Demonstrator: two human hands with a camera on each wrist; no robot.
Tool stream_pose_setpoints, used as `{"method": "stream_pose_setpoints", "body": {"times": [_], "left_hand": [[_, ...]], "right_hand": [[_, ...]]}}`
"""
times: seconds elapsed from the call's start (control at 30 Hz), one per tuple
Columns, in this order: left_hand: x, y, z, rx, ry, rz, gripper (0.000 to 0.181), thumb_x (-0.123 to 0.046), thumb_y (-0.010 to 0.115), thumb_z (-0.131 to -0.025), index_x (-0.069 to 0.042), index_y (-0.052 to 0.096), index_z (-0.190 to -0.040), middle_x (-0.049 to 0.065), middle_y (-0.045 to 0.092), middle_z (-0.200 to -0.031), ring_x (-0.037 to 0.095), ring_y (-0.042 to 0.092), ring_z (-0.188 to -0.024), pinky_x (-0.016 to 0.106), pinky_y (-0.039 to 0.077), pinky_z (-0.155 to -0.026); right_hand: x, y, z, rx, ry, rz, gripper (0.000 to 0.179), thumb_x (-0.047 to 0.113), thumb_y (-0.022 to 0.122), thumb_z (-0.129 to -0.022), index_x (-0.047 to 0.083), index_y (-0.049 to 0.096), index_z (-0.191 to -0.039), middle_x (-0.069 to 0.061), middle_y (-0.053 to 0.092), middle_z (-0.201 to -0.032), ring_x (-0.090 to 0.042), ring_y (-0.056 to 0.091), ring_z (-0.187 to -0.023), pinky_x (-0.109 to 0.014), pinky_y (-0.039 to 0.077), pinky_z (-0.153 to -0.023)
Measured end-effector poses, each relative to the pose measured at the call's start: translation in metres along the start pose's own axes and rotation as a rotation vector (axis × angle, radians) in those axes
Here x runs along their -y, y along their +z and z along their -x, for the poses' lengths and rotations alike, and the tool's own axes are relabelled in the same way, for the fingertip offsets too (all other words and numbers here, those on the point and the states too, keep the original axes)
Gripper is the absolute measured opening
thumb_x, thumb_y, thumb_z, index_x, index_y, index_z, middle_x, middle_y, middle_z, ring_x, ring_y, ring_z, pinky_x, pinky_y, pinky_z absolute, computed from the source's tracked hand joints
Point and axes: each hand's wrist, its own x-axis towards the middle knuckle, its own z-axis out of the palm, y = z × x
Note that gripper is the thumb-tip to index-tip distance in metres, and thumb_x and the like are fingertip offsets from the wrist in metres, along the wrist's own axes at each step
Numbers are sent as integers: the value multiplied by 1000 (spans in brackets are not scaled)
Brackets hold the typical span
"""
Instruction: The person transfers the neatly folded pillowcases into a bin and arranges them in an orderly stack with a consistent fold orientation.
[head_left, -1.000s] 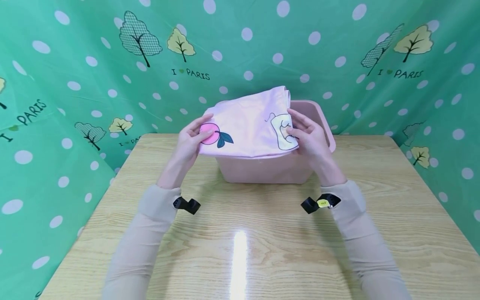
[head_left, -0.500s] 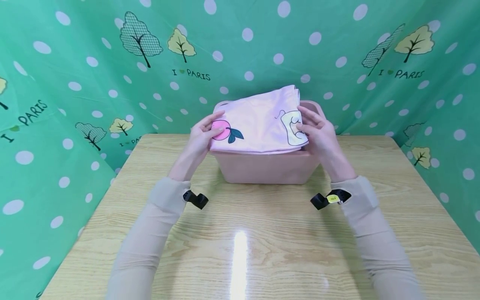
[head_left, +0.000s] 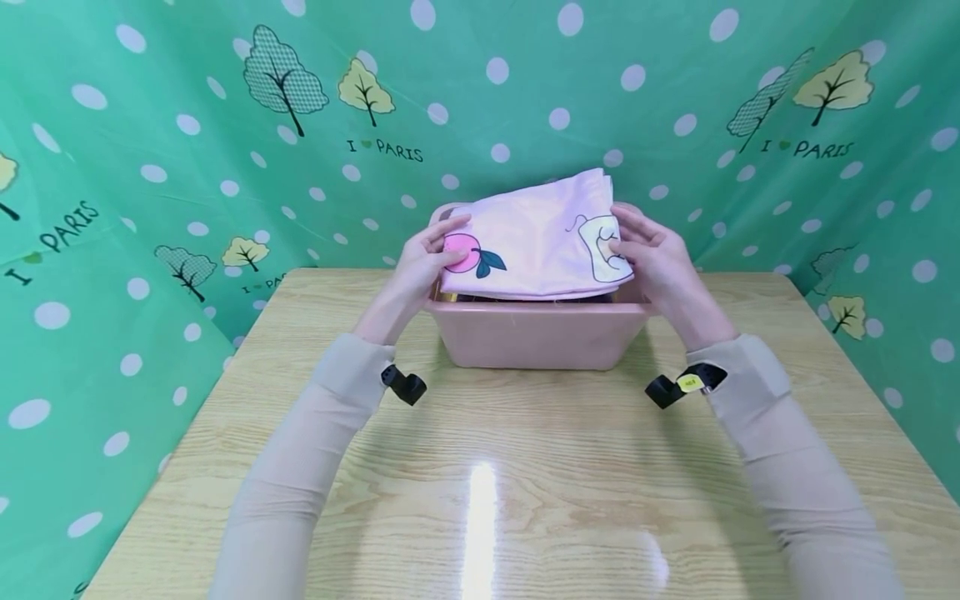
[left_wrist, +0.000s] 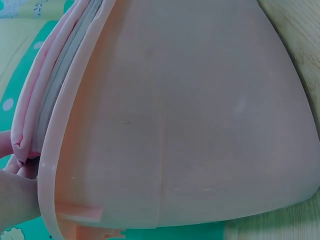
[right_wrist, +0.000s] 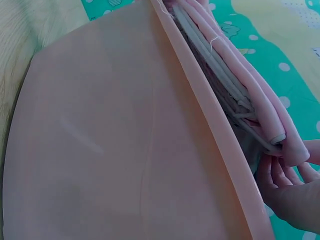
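A folded pale pink cloth (head_left: pixel 536 237) with a printed round pink fruit and a white cartoon figure lies level over the top of a pink plastic bin (head_left: pixel 540 337). My left hand (head_left: pixel 422 267) grips its left end, thumb on top. At the right end my right hand (head_left: pixel 660 267) pinches the cloth the same way. Pink layers of the cloth (right_wrist: pixel 270 120) show just above the bin's rim in the right wrist view, with grey fabric (right_wrist: pixel 220 75) under them. Most of the bin's inside is hidden beneath the cloth.
The bin stands on a wooden table (head_left: pixel 480 450) near its back edge. Behind and at both sides hangs a green dotted curtain (head_left: pixel 525 100). Dark and yellowish bits show between the cloth and the bin's front rim.
Both hands have carried the cloth to the right and slightly back, so it now sits more squarely over the bin. The bin's front rim has come into view.
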Motion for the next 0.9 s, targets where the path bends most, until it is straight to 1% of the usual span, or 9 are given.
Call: {"method": "stream_pose_setpoints", "body": {"times": [0.17,0.27,0.43,0.57,0.7,0.8,0.9], "left_hand": [[0,4,-4,-21,1,-95,49,6,53,-83,-16,51,-126,7,48,-128,15,46,-113,27,38,-94],[0,5,-6,-24,14,-129,49,6,54,-83,-16,51,-126,7,47,-129,15,46,-114,27,37,-95],[1,6,-8,-28,25,-185,48,5,54,-83,-17,51,-126,6,47,-129,15,46,-113,26,38,-93],[3,7,-10,-30,33,-240,48,5,53,-83,-17,50,-126,6,46,-129,15,46,-112,27,39,-93],[3,7,-11,-24,25,-295,48,4,53,-84,-18,50,-126,6,47,-129,15,47,-111,26,40,-92],[2,7,-11,-20,22,-341,47,2,53,-85,-20,49,-127,5,46,-129,15,47,-111,26,40,-91],[2,8,-13,-22,34,-388,47,1,54,-85,-20,49,-127,4,43,-131,15,45,-112,25,39,-92]], "right_hand": [[3,-3,-2,5,13,29,57,-9,56,-80,15,45,-130,-5,35,-139,-17,38,-122,-16,47,-74],[4,-4,-4,7,24,55,58,-9,55,-80,15,43,-131,-7,35,-139,-17,38,-122,-16,47,-74],[5,-5,-6,1,37,102,58,-9,55,-81,18,44,-131,-5,34,-139,-18,38,-122,-17,48,-73],[5,-4,-8,-15,59,131,57,-7,56,-81,21,46,-130,-5,36,-139,-19,40,-120,-18,48,-71],[6,-4,-8,-38,83,180,57,-6,56,-81,23,46,-129,-3,37,-138,-18,41,-120,-17,48,-71],[6,-3,-9,-48,88,211,57,-6,56,-81,24,46,-129,-3,37,-138,-18,41,-120,-16,48,-70],[7,-3,-10,-59,90,235,57,-6,56,-81,23,46,-130,-3,37,-138,-17,41,-120,-16,48,-70]]}}
